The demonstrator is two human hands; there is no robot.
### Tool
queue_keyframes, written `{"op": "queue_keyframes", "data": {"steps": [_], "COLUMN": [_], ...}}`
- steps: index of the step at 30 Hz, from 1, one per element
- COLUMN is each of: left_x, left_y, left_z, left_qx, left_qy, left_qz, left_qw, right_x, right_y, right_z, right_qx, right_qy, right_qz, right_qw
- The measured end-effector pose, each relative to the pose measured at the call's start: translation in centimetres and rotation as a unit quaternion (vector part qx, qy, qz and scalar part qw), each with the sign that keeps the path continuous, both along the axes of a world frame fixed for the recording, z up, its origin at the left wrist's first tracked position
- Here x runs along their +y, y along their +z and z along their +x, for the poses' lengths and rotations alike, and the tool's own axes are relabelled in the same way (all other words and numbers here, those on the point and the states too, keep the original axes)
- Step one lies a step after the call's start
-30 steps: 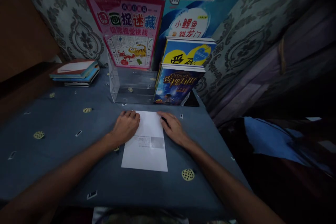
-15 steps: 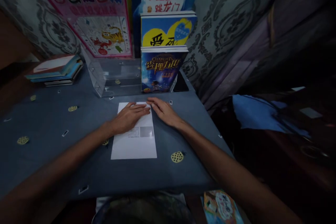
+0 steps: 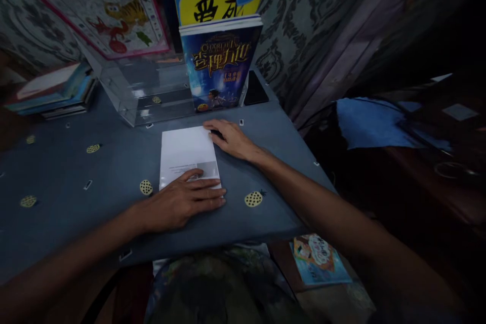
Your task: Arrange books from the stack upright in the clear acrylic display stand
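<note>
A white sheet or thin booklet (image 3: 186, 148) lies on the dark blue tablecloth, with small print and a grey block in its lower half. My left hand (image 3: 184, 197) rests flat across its lower part, fingers stretched to the right past the edge, hiding the bottom. At the upper right corner my right hand (image 3: 233, 140) touches the sheet with its fingertips; its fingers are loosely bent and the thumb is apart. Neither hand grips anything. Whether the white piece has more than one page, I cannot tell.
Behind stands a clear acrylic rack (image 3: 129, 111) with upright books, including a dark blue one (image 3: 222, 71) and a pink-bordered one (image 3: 114, 15). A book stack (image 3: 53, 91) lies left. A dark flat object (image 3: 256, 88) is behind right. Another book (image 3: 321, 260) lies below the table edge.
My left hand has slid from the top of the white sheet down to its lower part. My right hand stays at the upper right corner. The view has tilted downward.
</note>
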State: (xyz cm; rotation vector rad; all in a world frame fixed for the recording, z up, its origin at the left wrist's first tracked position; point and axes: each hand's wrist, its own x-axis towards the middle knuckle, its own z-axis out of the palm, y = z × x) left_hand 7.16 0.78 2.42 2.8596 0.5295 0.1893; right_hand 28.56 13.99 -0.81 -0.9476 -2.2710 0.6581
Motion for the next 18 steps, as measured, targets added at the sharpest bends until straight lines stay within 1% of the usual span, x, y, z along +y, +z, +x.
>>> {"op": "queue_keyframes", "data": {"steps": [4,7,9,11,13,15,16,18], "left_x": [-0.8,0.0,1.4,3.3,5.2,6.8,7.3,7.8], "left_y": [0.1,0.0,-0.2,-0.5,-0.7,-0.8,-0.8,-0.8], "left_z": [0.2,-0.3,-1.4,-3.2,-5.3,-7.3,-8.0,-9.0], "left_qx": [-0.004,-0.011,-0.021,-0.032,-0.041,-0.053,-0.056,-0.062], "left_qy": [-0.002,0.016,0.061,0.133,0.224,0.290,0.303,0.307], "left_qz": [-0.003,-0.006,0.015,0.045,0.070,0.086,0.085,0.076], "left_qw": [1.000,1.000,0.998,0.990,0.971,0.952,0.947,0.947], "right_x": [-0.1,-0.2,-0.3,-0.3,-0.4,-0.4,-0.4,-0.4], "right_y": [0.0,0.1,0.1,0.2,0.3,0.4,0.4,0.4], "right_z": [0.0,0.0,0.0,0.0,0.0,0.0,0.0,0.1], "right_qx": [-0.009,-0.020,-0.027,-0.034,-0.039,-0.037,-0.035,-0.031], "right_qy": [0.003,0.006,0.007,0.006,0.004,0.003,0.004,0.006], "right_qz": [0.006,0.017,0.017,0.014,0.011,0.010,0.010,0.009], "right_qw": [1.000,1.000,0.999,0.999,0.999,0.999,0.999,0.999]}}
